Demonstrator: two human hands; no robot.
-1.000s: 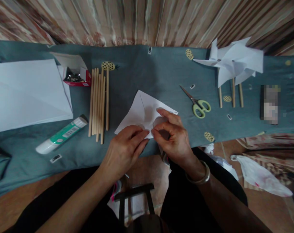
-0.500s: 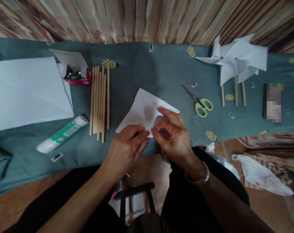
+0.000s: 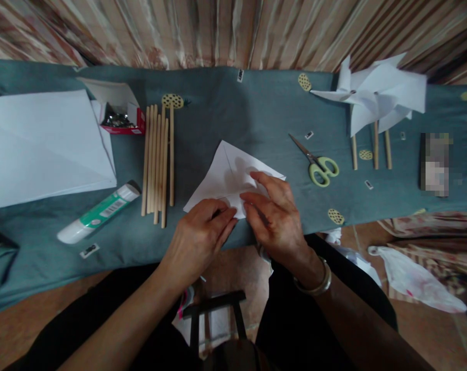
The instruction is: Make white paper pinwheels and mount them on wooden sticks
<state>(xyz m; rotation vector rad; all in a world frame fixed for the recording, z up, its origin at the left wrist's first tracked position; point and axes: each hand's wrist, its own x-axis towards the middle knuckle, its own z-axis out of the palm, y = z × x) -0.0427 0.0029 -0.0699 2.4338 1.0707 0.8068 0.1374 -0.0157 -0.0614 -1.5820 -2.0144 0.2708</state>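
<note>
A square sheet of white paper [image 3: 233,165] with crease or cut lines lies turned cornerwise near the table's front edge. My left hand [image 3: 203,226] pinches its near corner between thumb and fingers. Over the sheet's right side is my right hand [image 3: 274,214], its fingers bent but apart, with the fingertips at the paper's surface. Nothing shows between the right thumb and fingers. Both hands cover part of the near edges. To the right of the sheet lie green-handled scissors [image 3: 318,167].
Several wooden sticks [image 3: 156,165] lie left of the sheet, beside a glue stick [image 3: 99,214] and a red box of metal pins [image 3: 121,118]. White paper sheets [image 3: 44,149] are stacked far left. Paper pinwheels [image 3: 380,95] on sticks lie at the back right, near a blurred dark object [image 3: 434,165].
My right hand's thumb and forefinger have parted and drawn slightly away from the near corner. My left hand and the paper stay in place.
</note>
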